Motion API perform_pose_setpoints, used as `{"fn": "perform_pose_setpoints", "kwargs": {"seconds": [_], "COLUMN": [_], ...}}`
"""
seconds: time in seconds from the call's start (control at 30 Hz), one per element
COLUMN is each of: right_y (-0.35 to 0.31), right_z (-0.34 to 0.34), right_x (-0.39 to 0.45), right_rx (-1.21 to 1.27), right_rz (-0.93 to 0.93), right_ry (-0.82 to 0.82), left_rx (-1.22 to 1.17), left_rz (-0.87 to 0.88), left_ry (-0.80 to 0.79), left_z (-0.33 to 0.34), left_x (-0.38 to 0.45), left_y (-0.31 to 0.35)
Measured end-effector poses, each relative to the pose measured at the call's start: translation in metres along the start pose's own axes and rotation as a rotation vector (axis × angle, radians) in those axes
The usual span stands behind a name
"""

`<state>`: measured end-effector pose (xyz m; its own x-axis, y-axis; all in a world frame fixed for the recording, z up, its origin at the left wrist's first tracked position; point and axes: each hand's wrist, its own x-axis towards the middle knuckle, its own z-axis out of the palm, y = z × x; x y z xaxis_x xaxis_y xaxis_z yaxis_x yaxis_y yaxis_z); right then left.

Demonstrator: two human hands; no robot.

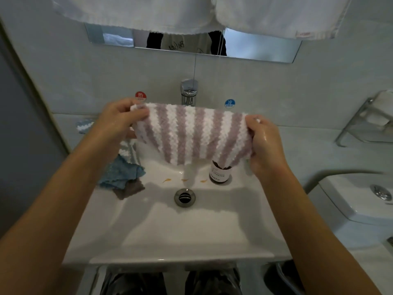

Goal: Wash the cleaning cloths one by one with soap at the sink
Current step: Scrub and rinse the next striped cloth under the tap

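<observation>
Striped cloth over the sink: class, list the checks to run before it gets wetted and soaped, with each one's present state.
1. Striped cloth gripped at both ends by left hand and right hand: ok.
2. Cloth spread open: ok.
3. Tap running: not ok, no stream visible.
4. Soap bottle within reach in the basin: ok.
5. Drain unblocked: ok.
6. Other cloths set aside at the basin's left edge: ok.

We hold the cloth [191, 133] stretched over the sink [191, 231], left hand [119, 122] at its left end, right hand [265, 143] at its right. The tap [188, 92] stands behind it, the bottle [220, 173] in the basin under its right part, the drain [184, 197] before that. More cloths [123, 175] lie on the sink's left edge.
</observation>
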<state>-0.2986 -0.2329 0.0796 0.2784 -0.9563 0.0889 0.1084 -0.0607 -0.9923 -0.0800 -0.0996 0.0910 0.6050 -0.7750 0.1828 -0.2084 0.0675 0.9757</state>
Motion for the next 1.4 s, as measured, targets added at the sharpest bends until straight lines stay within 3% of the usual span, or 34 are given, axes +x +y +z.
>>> {"fn": "perform_pose_setpoints", "kwargs": {"seconds": [0.23, 0.4, 0.6, 0.9, 1.1, 1.23, 1.3, 1.4], "right_y": [-0.006, -0.001, 0.013, 0.014, 0.009, 0.002, -0.001, -0.005], "right_z": [0.009, 0.011, 0.032, 0.041, 0.025, 0.016, 0.009, -0.006], "right_x": [-0.008, -0.011, -0.019, -0.031, -0.025, -0.020, -0.018, -0.016], "right_rx": [0.113, 0.020, -0.138, -0.107, -0.133, -0.084, -0.019, 0.111], "right_rz": [0.014, -0.024, -0.074, -0.113, -0.166, -0.078, -0.030, 0.023], "right_ry": [-0.064, -0.057, -0.111, -0.180, -0.229, -0.173, -0.163, -0.189], "left_rx": [-0.029, 0.009, 0.188, 0.415, 0.152, 0.097, 0.106, 0.037], "left_rz": [-0.089, -0.136, 0.081, 0.385, 0.220, 0.298, 0.259, 0.039], "left_ry": [0.060, 0.065, -0.066, -0.287, -0.326, -0.127, -0.056, -0.201], "left_z": [0.009, 0.019, 0.055, 0.078, 0.079, 0.087, 0.093, 0.103], "left_x": [-0.003, -0.002, -0.016, -0.036, -0.026, -0.025, -0.024, -0.022], "left_y": [0.002, 0.004, -0.001, 0.002, -0.012, -0.014, -0.015, -0.014]}}
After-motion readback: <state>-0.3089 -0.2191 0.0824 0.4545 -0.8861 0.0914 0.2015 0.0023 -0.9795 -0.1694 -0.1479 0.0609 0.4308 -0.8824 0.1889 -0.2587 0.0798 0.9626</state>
